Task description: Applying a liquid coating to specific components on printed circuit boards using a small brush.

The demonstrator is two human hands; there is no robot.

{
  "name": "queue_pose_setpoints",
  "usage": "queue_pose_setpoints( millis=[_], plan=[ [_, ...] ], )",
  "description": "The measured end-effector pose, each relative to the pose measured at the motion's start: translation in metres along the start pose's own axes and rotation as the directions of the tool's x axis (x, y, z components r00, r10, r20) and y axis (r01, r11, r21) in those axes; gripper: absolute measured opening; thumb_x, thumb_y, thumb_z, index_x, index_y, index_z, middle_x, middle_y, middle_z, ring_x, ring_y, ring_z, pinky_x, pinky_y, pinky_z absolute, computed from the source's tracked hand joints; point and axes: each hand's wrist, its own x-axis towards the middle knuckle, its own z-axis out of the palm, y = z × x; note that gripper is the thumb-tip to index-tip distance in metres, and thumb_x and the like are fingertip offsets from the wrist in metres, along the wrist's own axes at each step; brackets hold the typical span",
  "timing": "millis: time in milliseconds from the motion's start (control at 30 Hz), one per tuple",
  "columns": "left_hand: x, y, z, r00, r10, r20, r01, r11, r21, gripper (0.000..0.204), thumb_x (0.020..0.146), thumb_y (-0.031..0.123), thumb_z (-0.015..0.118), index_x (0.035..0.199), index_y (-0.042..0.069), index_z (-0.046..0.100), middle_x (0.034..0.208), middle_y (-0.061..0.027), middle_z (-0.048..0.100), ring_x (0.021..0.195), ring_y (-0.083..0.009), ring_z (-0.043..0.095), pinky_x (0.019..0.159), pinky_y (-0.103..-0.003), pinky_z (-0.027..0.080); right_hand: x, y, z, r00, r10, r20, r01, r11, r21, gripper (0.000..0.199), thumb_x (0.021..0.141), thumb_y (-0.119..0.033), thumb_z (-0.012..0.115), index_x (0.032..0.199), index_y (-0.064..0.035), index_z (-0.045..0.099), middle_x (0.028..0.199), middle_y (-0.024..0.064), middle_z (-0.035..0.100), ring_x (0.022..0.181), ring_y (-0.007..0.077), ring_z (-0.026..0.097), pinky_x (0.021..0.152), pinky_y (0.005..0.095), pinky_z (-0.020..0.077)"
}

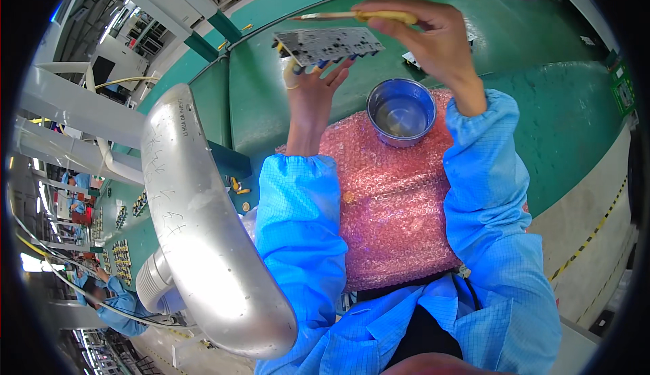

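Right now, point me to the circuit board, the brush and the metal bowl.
circuit board (pixel 330 45), head view, middle of its grey face.
brush (pixel 332 16), head view, its thin handle.
metal bowl (pixel 401 114), head view, inner bottom.

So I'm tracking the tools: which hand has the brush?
The right hand grips the yellow-handled brush; the left hand holds the circuit board.

Electronics factory floor: green antistatic bench (pixel 528 104), silver extraction duct (pixel 203 226), board racks (pixel 122 256), blue-smocked co-workers (pixel 118 304).
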Motion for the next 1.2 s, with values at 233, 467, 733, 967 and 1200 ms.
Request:
queue_pose_setpoints(
  millis=[233,467,733,967,1200],
  plan=[
    [0.000,0.004,-0.003,0.997,-0.032,-0.073,0.025,0.995,-0.092,0.055,0.093,0.050,0.042,0.133,0.012,0.037,0.129,-0.0189,0.046,0.111,-0.0412,0.056,0.091,-0.041,0.046,0.000,-0.008,-0.014,0.977,0.028,0.212,-0.029,1.000,0.001,0.020,0.083,-0.007,0.070,0.102,-0.0057,0.072,0.097,0.0057,0.072,0.087,0.0111,0.067,0.077,0.0246,0.0539],
    [0.000,-0.004,0.002,0.998,-0.053,-0.033,0.052,0.998,-0.042,0.052,0.092,0.048,0.045,0.131,0.014,0.039,0.126,-0.0188,0.047,0.110,-0.0401,0.057,0.091,-0.042,0.047,-0.003,-0.008,0.008,0.996,0.029,0.090,-0.029,1.000,0.004,0.021,0.080,-0.002,0.069,0.101,-0.0057,0.072,0.097,0.0069,0.072,0.089,0.0136,0.067,0.078,0.0256,0.0543],
    [0.004,-0.001,-0.013,0.996,-0.026,-0.085,0.023,0.999,-0.033,0.054,0.091,0.048,0.051,0.130,0.014,0.038,0.126,-0.0197,0.047,0.109,-0.0398,0.057,0.092,-0.042,0.047,0.000,-0.009,-0.013,0.978,0.038,0.205,-0.061,0.992,0.107,0.020,0.081,-0.002,0.069,0.101,-0.0049,0.072,0.097,0.0071,0.072,0.089,0.0144,0.068,0.078,0.0253,0.0542],
    [0.004,-0.001,-0.011,0.997,-0.026,-0.067,0.023,0.998,-0.054,0.053,0.091,0.049,0.051,0.130,0.014,0.038,0.126,-0.0197,0.047,0.110,-0.0391,0.057,0.091,-0.041,0.047,-0.002,-0.008,0.005,0.978,0.010,0.210,-0.024,0.998,0.066,0.019,0.083,-0.003,0.068,0.101,-0.0038,0.072,0.099,0.0075,0.072,0.089,0.0137,0.067,0.077,0.0254,0.0542],
    [0.004,0.001,-0.018,0.997,-0.011,-0.082,0.005,0.997,-0.079,0.052,0.092,0.046,0.051,0.130,0.013,0.039,0.126,-0.0193,0.046,0.110,-0.0405,0.056,0.091,-0.041,0.047,0.000,-0.004,-0.011,0.976,0.060,0.211,-0.072,0.996,0.049,0.018,0.084,-0.006,0.068,0.101,-0.0023,0.071,0.096,0.0078,0.071,0.089,0.0167,0.068,0.079,0.0269,0.0558]
  ],
)
